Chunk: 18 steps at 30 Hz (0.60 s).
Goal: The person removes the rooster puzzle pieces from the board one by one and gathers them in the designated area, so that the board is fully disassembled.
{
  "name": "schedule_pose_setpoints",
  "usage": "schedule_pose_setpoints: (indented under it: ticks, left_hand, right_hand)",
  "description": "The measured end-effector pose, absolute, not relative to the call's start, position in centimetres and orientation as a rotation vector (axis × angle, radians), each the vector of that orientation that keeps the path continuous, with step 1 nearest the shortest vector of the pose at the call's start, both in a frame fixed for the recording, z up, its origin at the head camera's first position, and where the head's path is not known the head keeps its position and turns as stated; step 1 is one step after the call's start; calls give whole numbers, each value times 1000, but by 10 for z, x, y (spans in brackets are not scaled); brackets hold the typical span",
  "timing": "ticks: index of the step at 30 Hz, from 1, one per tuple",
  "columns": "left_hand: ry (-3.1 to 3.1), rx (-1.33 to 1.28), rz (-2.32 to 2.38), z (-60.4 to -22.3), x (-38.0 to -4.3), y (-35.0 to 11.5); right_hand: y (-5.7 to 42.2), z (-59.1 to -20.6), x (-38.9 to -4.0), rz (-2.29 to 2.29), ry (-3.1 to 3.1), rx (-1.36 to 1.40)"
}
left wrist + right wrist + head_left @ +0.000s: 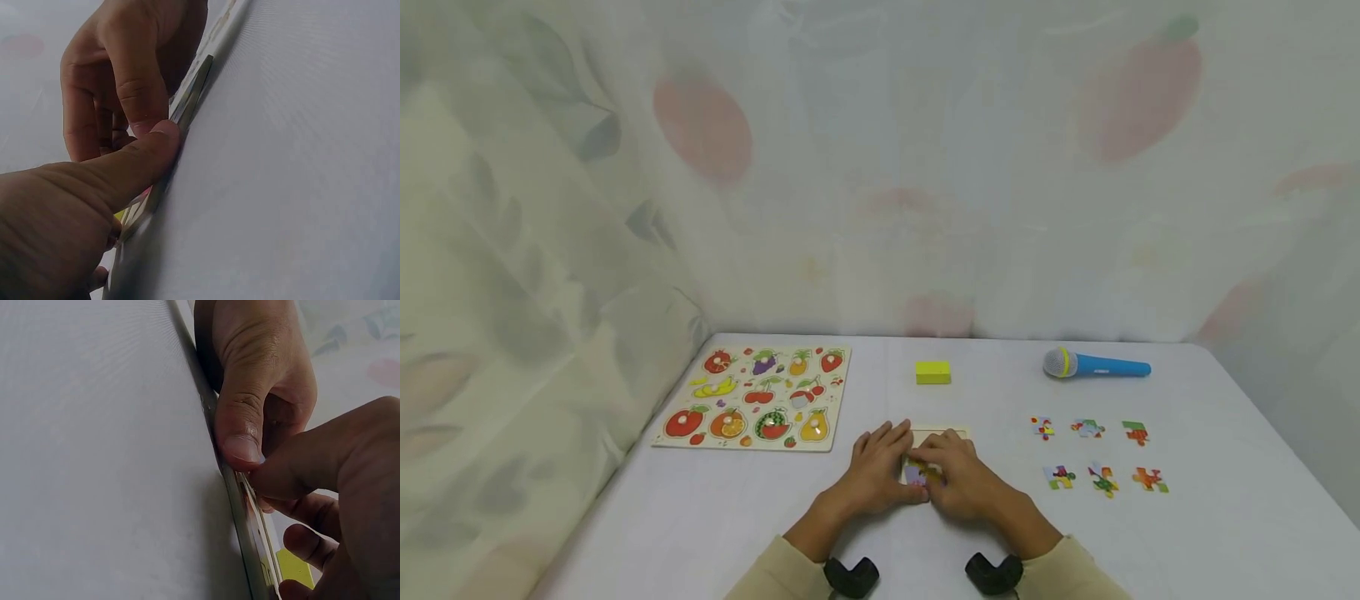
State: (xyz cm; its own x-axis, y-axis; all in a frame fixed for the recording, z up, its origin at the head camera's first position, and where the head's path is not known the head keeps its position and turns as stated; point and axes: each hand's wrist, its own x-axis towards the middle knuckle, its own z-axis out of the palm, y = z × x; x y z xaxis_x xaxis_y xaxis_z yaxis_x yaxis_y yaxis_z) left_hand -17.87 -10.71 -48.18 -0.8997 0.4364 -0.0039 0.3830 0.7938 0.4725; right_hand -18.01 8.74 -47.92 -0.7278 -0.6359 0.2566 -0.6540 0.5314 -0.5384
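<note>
My left hand [874, 473], fingers straight, touches the tray [922, 435]. My right hand [961, 479] bends over it; its hold I can't tell.

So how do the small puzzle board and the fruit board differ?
The fruit board is larger than the small puzzle board. The fruit board lies uncovered, while the left hand and right hand partly hide the small puzzle board. Both have pale borders and colourful pictures.

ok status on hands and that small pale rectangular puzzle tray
Left hand touching tray, right hand over it. Tray partly hidden. Six loose colourful jigsaw pieces lie right, clear.
</note>
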Motion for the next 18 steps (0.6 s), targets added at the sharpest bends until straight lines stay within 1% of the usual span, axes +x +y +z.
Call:
schedule_pose_setpoints:
  ticks: [11, 18]
  left_hand:
    - [2879, 649, 701, -480, -180, -109]
    - [2867, 640, 728, -483, -180, -107]
  right_hand:
    - [87, -476, -180, 927, -2732, 1194]
    - [97, -468, -178, 965, -2662, 1138]
